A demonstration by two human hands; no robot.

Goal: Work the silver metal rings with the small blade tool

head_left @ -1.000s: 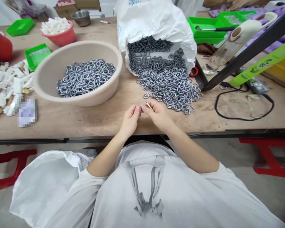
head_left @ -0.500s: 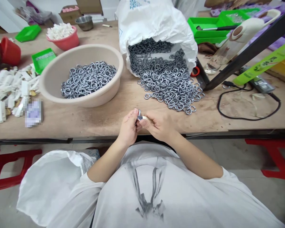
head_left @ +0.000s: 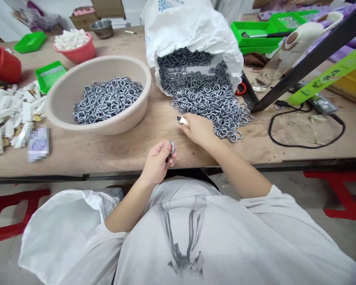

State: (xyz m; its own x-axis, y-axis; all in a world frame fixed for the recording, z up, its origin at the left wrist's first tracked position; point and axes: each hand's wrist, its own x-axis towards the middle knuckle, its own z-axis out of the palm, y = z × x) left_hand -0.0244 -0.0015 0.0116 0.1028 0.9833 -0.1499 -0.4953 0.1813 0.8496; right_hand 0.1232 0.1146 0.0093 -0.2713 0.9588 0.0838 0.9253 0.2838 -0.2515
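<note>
My left hand [head_left: 156,163] is closed over the table's front edge, pinching a grey ring [head_left: 172,147] between thumb and fingers. Something dark shows below the ring inside that hand; I cannot make it out. Farther forward and to the right, my right hand [head_left: 200,130] is closed on a small knife [head_left: 183,120] with a cream handle and a short dark blade pointing left. That hand lies at the left front side of a heap of loose grey rings [head_left: 192,99], partly covering it. The heap spills from a white sack [head_left: 192,27] lying on its side.
Left of the sack stands a beige basin [head_left: 97,128] holding many rings. White pieces [head_left: 10,111] are heaped at the far left, near a green tray [head_left: 50,77] and a red bowl [head_left: 77,55]. A dark slanted bar [head_left: 302,65] and a black cable [head_left: 269,130] are at right.
My hands have parted. The right one moved forward with the knife to the ring heap, while the left stays near the table edge with its ring.
</note>
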